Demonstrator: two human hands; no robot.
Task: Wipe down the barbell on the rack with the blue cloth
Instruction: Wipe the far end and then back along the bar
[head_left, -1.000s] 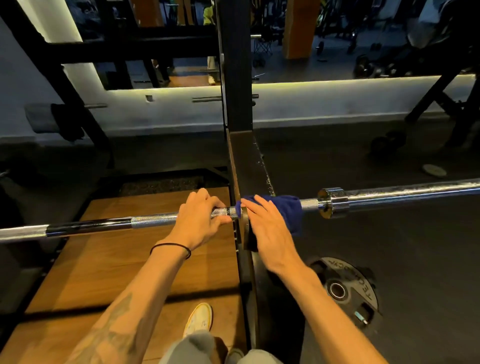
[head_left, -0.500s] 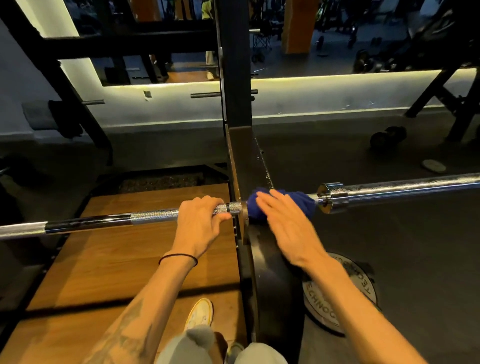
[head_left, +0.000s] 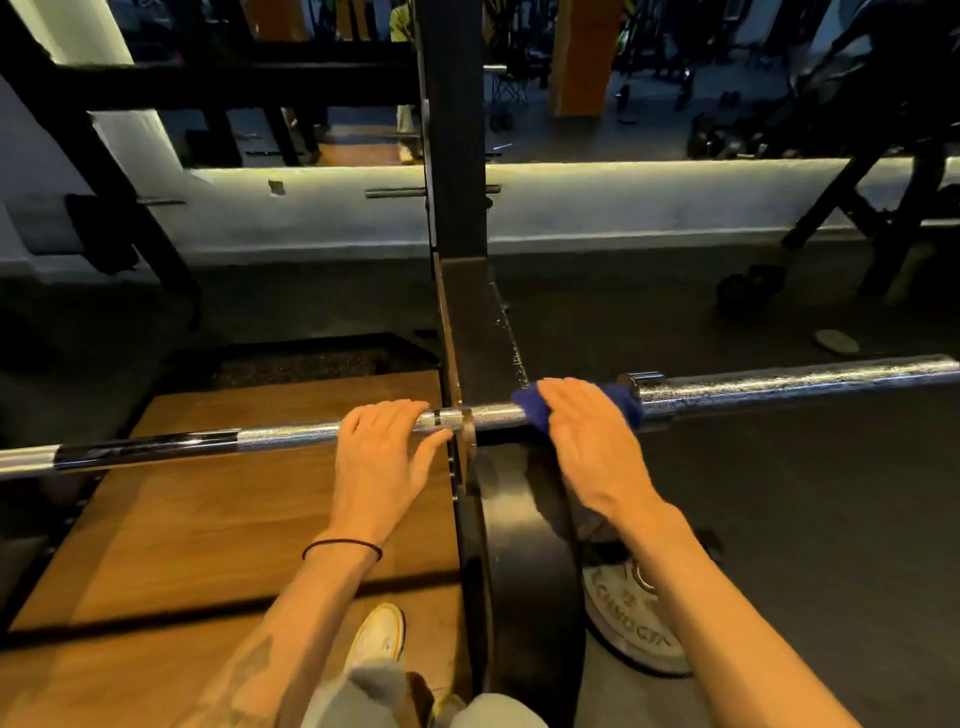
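Under the right hand's (head_left: 587, 441) flat fingers (head_left: 563, 397), blue cloth (head_left: 532, 408) wraps barbell (head_left: 291, 434).

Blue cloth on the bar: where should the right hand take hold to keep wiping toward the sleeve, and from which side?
Take the cloth from above, across its middle where it drapes over the bar, and curl the fingers down both sides. The bar is round and horizontal, so a wrapped grip wipes its whole girth. The right hand lies flat on top; the left hand steadies the bar beside the upright.

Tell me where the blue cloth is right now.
In the head view, the blue cloth is draped over the chrome steel barbell, right of the black rack upright, under the right hand, beside the bar's collar.
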